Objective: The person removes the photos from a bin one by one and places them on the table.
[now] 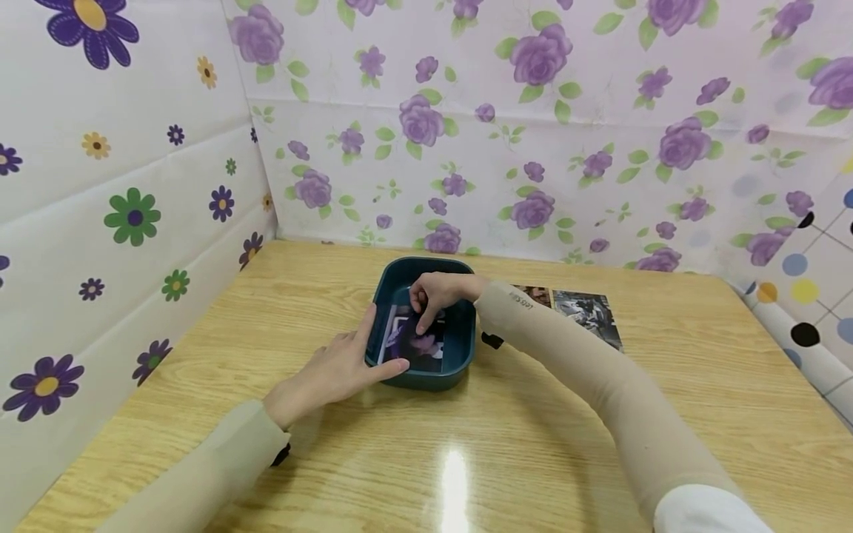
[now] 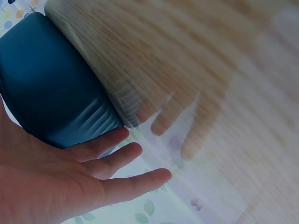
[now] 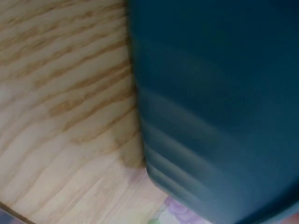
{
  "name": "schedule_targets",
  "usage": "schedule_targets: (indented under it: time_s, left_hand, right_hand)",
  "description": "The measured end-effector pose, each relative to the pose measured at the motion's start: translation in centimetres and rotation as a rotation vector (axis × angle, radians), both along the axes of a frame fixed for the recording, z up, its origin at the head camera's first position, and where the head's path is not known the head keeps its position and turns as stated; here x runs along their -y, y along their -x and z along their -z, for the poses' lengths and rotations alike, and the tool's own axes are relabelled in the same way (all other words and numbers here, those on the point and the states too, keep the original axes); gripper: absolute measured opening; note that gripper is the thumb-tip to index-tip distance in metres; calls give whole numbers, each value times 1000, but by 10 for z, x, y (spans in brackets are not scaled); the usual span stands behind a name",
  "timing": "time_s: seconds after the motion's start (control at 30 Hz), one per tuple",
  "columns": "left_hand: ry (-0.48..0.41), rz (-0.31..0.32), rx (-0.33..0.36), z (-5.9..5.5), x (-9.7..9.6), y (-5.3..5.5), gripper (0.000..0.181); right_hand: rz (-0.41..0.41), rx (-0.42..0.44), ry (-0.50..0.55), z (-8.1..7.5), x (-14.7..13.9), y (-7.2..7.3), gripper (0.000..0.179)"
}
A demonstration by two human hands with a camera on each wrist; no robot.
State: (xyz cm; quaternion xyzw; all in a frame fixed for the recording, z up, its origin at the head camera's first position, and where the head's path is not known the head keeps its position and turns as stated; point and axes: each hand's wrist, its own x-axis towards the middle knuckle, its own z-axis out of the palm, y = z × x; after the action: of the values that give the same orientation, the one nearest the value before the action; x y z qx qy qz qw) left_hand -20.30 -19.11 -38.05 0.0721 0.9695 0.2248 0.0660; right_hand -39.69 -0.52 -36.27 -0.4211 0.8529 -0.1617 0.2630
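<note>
A dark teal plastic bin (image 1: 429,381) stands on the wooden table. Inside it lies a glossy photo print (image 1: 426,355) in dark purple tones. My left hand (image 1: 336,366) rests against the bin's near left corner, thumb and forefinger spread along the rim. In the left wrist view, the other fingers (image 2: 117,158) stretch out beside the bin's wall (image 2: 51,79). From the right, my right hand (image 1: 436,292) reaches into the bin, a fingertip on the print and other fingers bent. I cannot tell whether it pinches the print. The right wrist view shows mostly the bin's outer wall (image 3: 215,112).
Right of the bin, partly behind my right forearm, lie a black-and-white print (image 1: 589,314) and a brownish print (image 1: 536,295). Flower-patterned sheets (image 1: 466,170) hang behind and to the left of the table (image 1: 320,296), whose top is glossy.
</note>
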Motion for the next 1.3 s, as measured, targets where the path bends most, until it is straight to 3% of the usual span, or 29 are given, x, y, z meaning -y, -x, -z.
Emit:
schedule_targets:
  time_s: [0.27, 0.6, 0.87, 1.0, 1.3]
  left_hand:
    - [7, 4, 0, -2, -2, 1, 116]
    - [4, 7, -5, -3, -4, 1, 116]
    - [7, 0, 2, -4, -5, 1, 112]
    - [16, -5, -4, -3, -5, 1, 111]
    - [24, -7, -27, 1, -2, 2, 116]
  right_hand:
    - [35, -119, -66, 2, 2, -2, 40]
    - [43, -222, 9, -9, -1, -9, 34]
    - [114, -127, 197, -29, -10, -7, 22]
    - [158, -89, 279, -51, -21, -3, 21]
    - [269, 20, 380, -100, -84, 12, 22]
